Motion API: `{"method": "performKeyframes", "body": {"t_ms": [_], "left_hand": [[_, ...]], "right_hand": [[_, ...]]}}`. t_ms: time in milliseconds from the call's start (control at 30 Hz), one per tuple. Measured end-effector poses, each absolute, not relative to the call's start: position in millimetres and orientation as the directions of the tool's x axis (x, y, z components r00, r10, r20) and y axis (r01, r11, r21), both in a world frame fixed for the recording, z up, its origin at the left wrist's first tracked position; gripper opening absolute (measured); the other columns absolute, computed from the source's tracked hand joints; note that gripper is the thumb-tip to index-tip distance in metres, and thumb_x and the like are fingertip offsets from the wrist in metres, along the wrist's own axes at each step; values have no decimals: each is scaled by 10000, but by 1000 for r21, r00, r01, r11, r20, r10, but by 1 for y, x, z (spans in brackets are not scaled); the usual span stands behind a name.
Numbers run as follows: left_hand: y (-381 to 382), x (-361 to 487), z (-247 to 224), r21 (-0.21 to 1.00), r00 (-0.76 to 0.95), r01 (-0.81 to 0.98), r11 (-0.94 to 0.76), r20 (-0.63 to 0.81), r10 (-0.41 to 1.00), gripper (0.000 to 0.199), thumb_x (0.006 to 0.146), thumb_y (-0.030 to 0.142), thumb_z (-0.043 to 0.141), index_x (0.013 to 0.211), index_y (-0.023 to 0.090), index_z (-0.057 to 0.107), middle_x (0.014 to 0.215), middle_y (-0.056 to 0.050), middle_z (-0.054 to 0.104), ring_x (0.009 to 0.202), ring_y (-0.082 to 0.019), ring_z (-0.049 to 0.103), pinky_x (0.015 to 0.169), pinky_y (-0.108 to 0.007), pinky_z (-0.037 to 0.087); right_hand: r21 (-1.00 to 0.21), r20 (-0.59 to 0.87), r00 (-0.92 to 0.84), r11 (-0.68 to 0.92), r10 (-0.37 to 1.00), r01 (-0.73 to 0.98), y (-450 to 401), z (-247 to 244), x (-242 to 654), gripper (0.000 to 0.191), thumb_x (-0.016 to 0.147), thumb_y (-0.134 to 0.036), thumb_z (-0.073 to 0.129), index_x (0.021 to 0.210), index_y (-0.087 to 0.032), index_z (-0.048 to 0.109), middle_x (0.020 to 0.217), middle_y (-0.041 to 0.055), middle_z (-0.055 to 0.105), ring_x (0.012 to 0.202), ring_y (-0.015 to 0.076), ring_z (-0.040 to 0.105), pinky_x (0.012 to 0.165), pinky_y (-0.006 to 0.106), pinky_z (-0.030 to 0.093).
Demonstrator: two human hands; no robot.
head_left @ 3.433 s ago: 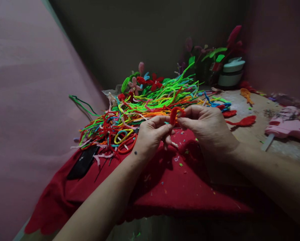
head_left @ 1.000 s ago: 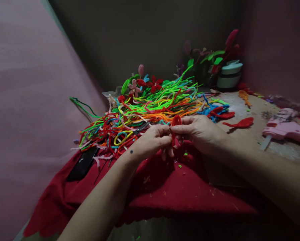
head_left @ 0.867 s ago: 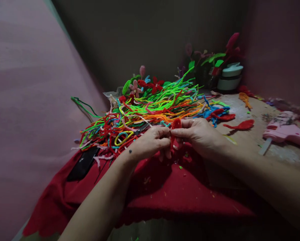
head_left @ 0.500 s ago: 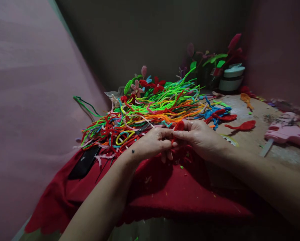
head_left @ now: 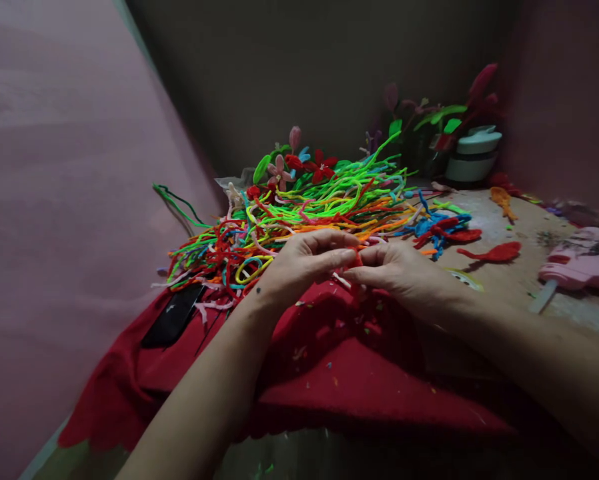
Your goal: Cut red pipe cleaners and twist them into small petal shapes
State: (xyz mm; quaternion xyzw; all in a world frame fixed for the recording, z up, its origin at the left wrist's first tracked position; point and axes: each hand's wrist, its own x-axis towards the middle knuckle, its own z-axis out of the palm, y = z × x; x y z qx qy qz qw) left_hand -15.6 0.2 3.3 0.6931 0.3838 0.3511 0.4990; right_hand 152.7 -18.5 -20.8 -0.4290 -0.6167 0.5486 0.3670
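Between my two hands, over the front of the red cloth (head_left: 329,380), is a small red pipe-cleaner piece (head_left: 357,259), mostly covered by fingers. My left hand (head_left: 312,263) pinches it from the left with thumb and fingers. From the right, my right hand (head_left: 404,272) grips the same piece, its thumb close to the left fingertips. Just beyond the hands spreads a heap of pipe cleaners (head_left: 324,200) in green, orange, red and other colours. Red pipe-cleaner petals (head_left: 499,253) lie right of my right hand.
A pink glue gun (head_left: 574,263) rests at the right. Blue twisted pipe cleaners (head_left: 437,227) and an orange piece (head_left: 502,202) are on the tabletop. A black phone (head_left: 173,319) lies at the left. Pipe-cleaner flowers (head_left: 322,167) and a lidded pale container (head_left: 472,157) stand behind.
My left hand has turned and risen slightly, its fingers now reaching over the top of the red piece. Less of that piece shows. The whole view has shifted a little.
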Motion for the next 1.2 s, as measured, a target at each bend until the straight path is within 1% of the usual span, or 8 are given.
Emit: {"method": "performKeyframes", "body": {"t_ms": [133,300,500,600,700,933,1100,1200], "left_hand": [[-4,-10,1,960,354,172,-221,149,923,153,725,275,662,719,124,642,568,32,528,483,-36,399,459,-167,295],[-6,-7,4,974,319,178,-143,81,944,171,726,306,655,718,145,599,527,53,481,422,-23,340,401,-163,231],[-5,-6,5,965,318,255,-67,-18,948,151,692,250,637,666,154,523,482,72,413,385,-21,323,370,-160,225],[-4,-8,6,953,323,293,-69,-31,946,122,660,206,628,655,152,519,480,73,424,375,-16,314,361,-158,215],[-2,-12,7,964,369,264,-26,-76,926,115,642,182,619,643,153,508,466,75,417,369,-14,301,364,-157,194],[1,-19,8,951,422,309,-31,-108,900,112,650,183,626,660,151,519,476,78,392,373,-10,296,368,-150,200],[-1,-16,8,945,435,317,-78,-72,897,170,708,281,646,685,140,553,471,62,453,358,-21,348,348,-150,246],[-1,-15,5,960,473,274,-59,-81,877,181,746,304,620,696,143,554,474,47,491,353,-44,408,334,-158,297]], "right_hand": [[-987,-23,-375,39,927,156,-17,-22,153,259,722,-315,595,524,-149,578,482,4,560,429,85,448,475,236,352],[-963,-26,-349,70,937,261,-16,-21,152,269,725,-285,556,488,-161,526,414,-19,480,393,78,400,416,220,287],[-809,227,-357,380,906,449,-17,-27,150,300,775,-308,482,507,-174,469,458,-45,384,439,71,320,445,227,239],[-785,253,-385,421,888,455,-18,-27,151,282,784,-303,480,536,-169,497,486,-44,394,457,74,331,461,228,249],[-818,235,-396,401,888,413,-21,-24,151,229,755,-281,522,559,-163,517,506,-47,399,472,72,338,466,221,260],[-960,0,-357,100,934,261,-24,-17,150,243,713,-340,592,565,-149,565,477,-35,448,440,70,342,430,220,249],[-968,74,-334,148,940,203,-19,-23,153,236,722,-313,575,546,-156,565,484,-26,482,460,82,376,469,233,280],[-941,101,-332,198,938,275,-15,-24,154,272,746,-302,516,517,-160,548,456,-31,440,444,85,354,459,243,259]]}}
